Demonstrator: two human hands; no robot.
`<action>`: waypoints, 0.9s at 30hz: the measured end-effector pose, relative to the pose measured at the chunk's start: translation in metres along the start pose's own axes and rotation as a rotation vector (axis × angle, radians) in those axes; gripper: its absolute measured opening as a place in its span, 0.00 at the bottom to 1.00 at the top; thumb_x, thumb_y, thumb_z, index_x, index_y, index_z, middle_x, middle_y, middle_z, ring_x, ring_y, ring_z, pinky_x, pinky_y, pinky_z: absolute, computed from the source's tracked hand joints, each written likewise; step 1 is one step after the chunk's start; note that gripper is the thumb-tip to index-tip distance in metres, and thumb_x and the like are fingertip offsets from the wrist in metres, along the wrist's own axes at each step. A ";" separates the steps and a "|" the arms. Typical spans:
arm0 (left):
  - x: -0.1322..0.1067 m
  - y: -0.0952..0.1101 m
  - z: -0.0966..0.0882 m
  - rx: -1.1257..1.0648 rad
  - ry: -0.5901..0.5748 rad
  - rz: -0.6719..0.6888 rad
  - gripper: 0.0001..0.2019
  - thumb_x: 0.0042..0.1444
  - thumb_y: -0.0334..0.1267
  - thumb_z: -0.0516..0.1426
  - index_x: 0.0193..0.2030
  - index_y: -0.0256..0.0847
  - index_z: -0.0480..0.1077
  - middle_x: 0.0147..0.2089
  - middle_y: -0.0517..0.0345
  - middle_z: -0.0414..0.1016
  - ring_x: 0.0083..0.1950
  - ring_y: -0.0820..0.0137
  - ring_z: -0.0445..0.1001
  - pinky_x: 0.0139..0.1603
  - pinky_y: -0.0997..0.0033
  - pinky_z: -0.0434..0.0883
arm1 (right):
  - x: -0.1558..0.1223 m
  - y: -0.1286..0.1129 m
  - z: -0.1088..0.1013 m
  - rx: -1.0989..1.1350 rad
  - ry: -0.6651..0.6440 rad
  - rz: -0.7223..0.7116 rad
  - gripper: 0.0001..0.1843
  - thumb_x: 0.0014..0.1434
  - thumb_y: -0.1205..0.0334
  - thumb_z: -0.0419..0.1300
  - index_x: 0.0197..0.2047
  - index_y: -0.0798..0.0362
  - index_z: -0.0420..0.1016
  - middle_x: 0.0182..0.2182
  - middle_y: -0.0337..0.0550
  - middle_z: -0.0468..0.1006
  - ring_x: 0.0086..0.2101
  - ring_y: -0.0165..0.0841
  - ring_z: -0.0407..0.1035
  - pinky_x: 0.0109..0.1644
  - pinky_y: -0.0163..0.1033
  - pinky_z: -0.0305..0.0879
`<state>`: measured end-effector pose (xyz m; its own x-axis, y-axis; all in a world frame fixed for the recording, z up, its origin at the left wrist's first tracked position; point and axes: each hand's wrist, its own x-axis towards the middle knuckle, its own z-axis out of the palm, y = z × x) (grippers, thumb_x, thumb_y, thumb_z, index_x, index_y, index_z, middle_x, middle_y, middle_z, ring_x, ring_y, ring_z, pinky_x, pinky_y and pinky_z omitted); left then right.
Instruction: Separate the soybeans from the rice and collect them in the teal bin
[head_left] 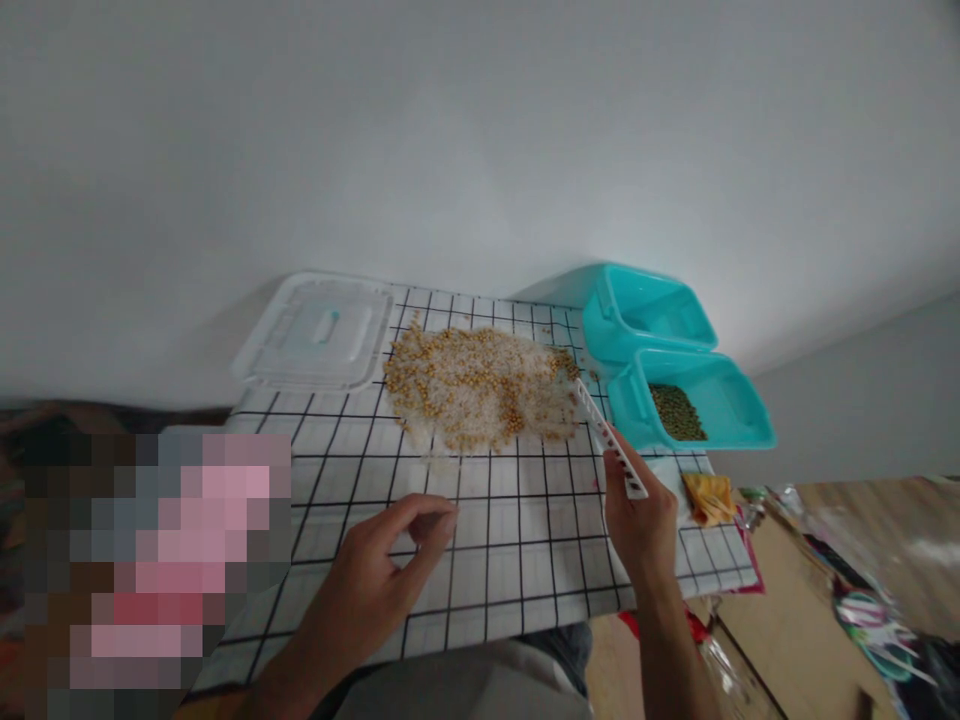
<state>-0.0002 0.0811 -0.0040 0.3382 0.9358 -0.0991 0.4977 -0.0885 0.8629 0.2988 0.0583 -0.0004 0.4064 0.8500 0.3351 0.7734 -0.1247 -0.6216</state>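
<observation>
Here, a lid (296, 350) and turquoise bins (628, 405) flank grains (480, 390) (left hand (390, 548) empty, right hand (643, 522) gripping slotted strip (609, 440)).

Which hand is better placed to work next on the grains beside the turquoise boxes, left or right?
Probably the right hand: it holds a white slotted tool, whose far end is at the grain pile, near the turquoise boxes. The left hand appears empty and is farther from the boxes.

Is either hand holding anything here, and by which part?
The right grip holds a white slotted tool by its nearer end; the far end points toward the spread grains. The left grip shows nothing held.
</observation>
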 end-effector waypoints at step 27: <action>-0.013 0.008 0.010 -0.024 -0.011 0.051 0.06 0.67 0.44 0.58 0.45 0.48 0.75 0.40 0.63 0.81 0.42 0.70 0.78 0.46 0.71 0.73 | -0.062 -0.018 -0.016 0.114 0.057 0.156 0.21 0.68 0.57 0.58 0.60 0.54 0.78 0.52 0.54 0.83 0.54 0.46 0.78 0.56 0.47 0.75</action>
<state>0.0073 0.0650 -0.0007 0.3713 0.9266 -0.0600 0.4606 -0.1277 0.8783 0.2675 -0.0006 0.0011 0.5463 0.7942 0.2660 0.6403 -0.1912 -0.7439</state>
